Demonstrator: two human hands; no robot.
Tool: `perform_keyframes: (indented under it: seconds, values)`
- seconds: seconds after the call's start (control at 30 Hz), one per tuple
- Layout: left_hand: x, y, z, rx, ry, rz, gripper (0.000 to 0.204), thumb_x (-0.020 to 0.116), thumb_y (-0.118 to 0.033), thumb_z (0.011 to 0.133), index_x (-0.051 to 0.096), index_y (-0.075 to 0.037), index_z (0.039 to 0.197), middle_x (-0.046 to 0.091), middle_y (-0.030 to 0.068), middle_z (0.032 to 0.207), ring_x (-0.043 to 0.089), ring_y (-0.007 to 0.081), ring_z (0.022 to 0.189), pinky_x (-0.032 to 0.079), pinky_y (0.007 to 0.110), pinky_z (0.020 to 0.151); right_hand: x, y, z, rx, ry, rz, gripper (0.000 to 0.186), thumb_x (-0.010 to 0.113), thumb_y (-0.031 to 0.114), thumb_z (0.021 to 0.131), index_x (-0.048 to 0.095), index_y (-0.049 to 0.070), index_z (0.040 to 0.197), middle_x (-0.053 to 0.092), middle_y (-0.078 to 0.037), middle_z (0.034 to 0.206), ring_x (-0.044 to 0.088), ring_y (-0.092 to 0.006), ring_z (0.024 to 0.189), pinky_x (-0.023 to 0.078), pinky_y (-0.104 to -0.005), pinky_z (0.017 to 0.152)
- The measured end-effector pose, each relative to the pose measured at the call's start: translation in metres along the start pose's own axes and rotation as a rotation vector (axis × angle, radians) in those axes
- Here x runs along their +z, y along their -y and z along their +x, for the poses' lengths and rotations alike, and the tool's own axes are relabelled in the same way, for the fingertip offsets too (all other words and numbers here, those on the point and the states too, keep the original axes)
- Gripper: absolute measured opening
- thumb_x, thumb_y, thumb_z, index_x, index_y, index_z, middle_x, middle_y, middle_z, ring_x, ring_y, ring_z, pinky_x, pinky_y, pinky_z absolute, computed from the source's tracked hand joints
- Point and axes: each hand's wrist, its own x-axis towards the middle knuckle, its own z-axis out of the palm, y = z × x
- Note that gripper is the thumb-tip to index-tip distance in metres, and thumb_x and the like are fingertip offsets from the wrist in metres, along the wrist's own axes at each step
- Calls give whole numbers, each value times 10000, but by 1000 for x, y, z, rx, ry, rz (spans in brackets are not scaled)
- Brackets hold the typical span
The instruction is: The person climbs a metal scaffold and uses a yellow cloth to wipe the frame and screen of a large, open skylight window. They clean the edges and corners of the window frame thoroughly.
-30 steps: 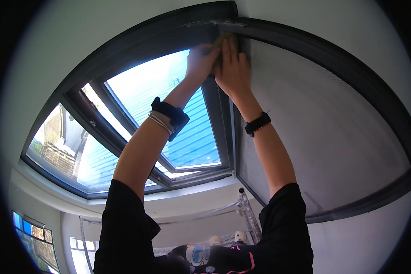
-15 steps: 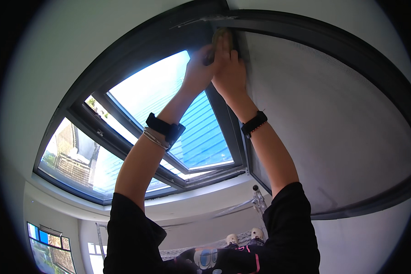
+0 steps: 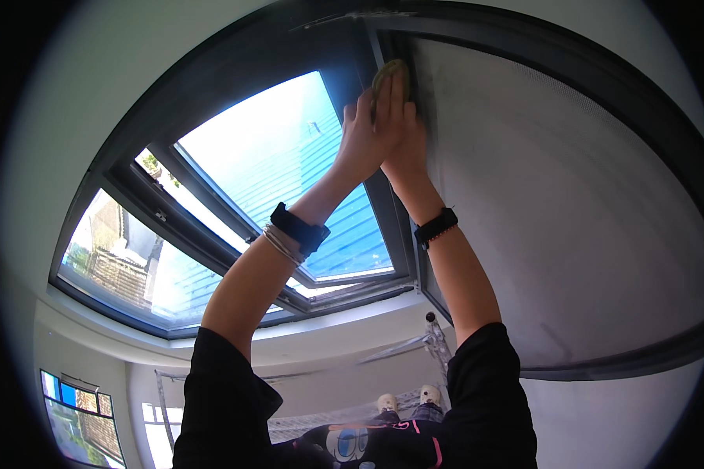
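Note:
A round, greenish-yellow sponge [image 3: 391, 70] lies against the dark frame edge beside the grey mesh screen, high in the view. My right hand [image 3: 405, 152] is raised to it, with long fingers laid over the sponge and pressing it to the frame. My left hand [image 3: 364, 144] overlaps my right hand from the left; its fingers are bent up at the sponge's lower left edge, and part of its grip is hidden in the overlap. Both arms reach up. The mesh screen [image 3: 555, 203] fills the right side inside its dark frame.
Left of my hands is a dark-framed window with a tilted glass sash [image 3: 289, 164], blue ribbed roofing behind it. A metal rail [image 3: 434, 340] stands below the screen. My shoes [image 3: 387, 403] rest on a platform low down. Another window [image 3: 82, 422] shows at lower left.
The sponge and both hands have shifted slightly down and right along the frame edge. My left hand now overlaps my right more. The whole view has tilted a little.

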Motion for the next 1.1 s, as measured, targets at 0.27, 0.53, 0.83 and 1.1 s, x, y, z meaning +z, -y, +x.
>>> perform_keyframes:
  seconds: [0.27,0.53,0.83,1.1]
  values:
    - [51,25,-17,496,-112,831,374,615,-111,774,564,14,1123,413,198,1262,426,345,978,423,414,771,9,-11,-33,-33,-32,-8,529,628,282,810,482,11,1240,479,-174,1308,579,-172,785,549,-255,647]
    - [83,35,-52,292,-91,405,569,613,-146,765,386,39,1253,387,216,1204,417,366,939,392,445,802,11,-14,-73,-51,4,30,438,606,256,820,538,-2,1167,508,-173,1280,560,-173,741,523,-232,586]
    - [72,26,-41,61,-283,88,461,607,-160,791,440,26,1178,445,181,1123,443,348,910,408,441,806,17,-5,-59,-131,-38,5,490,618,284,816,510,16,1213,470,-183,1317,553,-266,881,532,-301,696]
    - [28,-8,23,478,-362,851,373,618,-304,783,555,-135,1109,436,192,1207,430,339,923,411,435,783,-1,-9,7,-31,-75,49,567,667,300,776,491,46,1251,450,-157,1338,557,-292,954,543,-321,692]
